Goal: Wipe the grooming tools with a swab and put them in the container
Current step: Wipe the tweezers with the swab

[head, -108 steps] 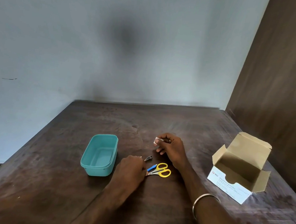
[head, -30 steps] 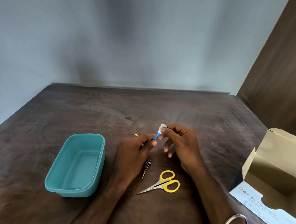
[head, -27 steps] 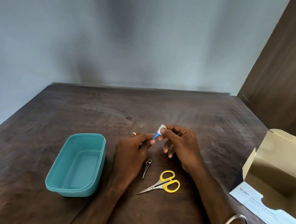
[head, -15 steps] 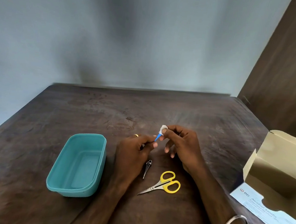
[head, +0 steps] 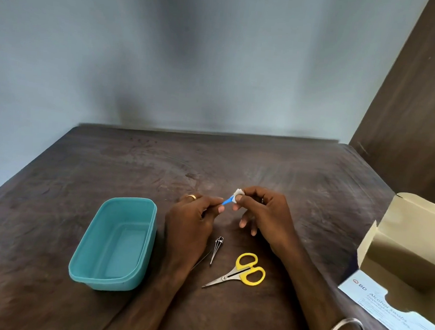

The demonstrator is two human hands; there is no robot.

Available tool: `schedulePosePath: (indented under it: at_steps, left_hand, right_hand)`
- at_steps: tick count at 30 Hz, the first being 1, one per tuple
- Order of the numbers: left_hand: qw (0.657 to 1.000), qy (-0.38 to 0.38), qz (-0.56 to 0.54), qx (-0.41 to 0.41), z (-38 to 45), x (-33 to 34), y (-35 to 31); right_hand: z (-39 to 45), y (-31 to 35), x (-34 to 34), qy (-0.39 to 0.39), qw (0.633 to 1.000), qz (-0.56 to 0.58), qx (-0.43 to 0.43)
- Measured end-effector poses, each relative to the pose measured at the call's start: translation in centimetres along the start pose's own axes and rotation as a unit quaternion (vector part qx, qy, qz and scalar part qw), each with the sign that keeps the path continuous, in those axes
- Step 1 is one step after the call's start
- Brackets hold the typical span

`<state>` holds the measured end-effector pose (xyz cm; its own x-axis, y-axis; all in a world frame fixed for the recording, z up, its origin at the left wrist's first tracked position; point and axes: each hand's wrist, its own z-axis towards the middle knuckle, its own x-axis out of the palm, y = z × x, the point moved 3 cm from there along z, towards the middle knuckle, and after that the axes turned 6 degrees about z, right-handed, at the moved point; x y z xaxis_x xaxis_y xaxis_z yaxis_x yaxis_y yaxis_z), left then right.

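Left hand (head: 190, 221): grip closed on blue tool (head: 227, 201).
Right hand (head: 264, 214): grip pinched swab (head: 238, 193) over tool tip.
Container (head: 115, 244): left, on desk (head: 288, 169).
Scissors (head: 239, 272), clipper (head: 217, 248): near, on desk.

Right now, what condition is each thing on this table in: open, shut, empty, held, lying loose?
Teal container: open, empty, upright on the table.
Blue tool: held in the left hand.
White swab: pinched in the right hand, on the tool's tip.
Yellow scissors: blades shut, lying loose.
Small metal tool: lying loose on the table.
Swab box: lid open.
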<state>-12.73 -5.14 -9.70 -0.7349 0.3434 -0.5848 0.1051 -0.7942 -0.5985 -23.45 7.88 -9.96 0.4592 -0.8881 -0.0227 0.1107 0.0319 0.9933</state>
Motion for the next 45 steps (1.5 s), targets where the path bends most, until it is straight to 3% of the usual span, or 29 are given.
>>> schedulePosePath:
  at_steps: [6,12,19,25,37,45]
  left_hand:
    - [1.000,0.013,0.012,-0.014,0.0,0.0,-0.2]
    - [0.999,0.008,-0.016,-0.037,0.0,-0.1,-0.3]
    - [0.998,0.011,-0.054,-0.030,0.0,-0.2,-0.2]
    - [0.997,0.006,-0.058,-0.041,-0.1,-0.2,-0.2]
    - [0.989,0.014,-0.143,-0.041,-0.3,-0.2,-0.3]
    - [0.994,0.043,-0.096,-0.034,-0.3,0.2,-0.8]
  right_hand:
    - [-0.2,0.3,0.1,-0.006,1.000,0.004,0.016]
    - [-0.2,0.3,-0.3,-0.031,0.996,0.080,0.038]
    - [-0.4,0.4,0.7,0.023,0.997,0.064,0.024]
    - [-0.2,0.1,0.6,0.041,0.991,0.122,0.038]
    - [-0.6,0.2,1.0,0.065,0.989,0.135,-0.008]
    - [-0.6,0.4,1.1,-0.023,0.986,0.163,-0.029]
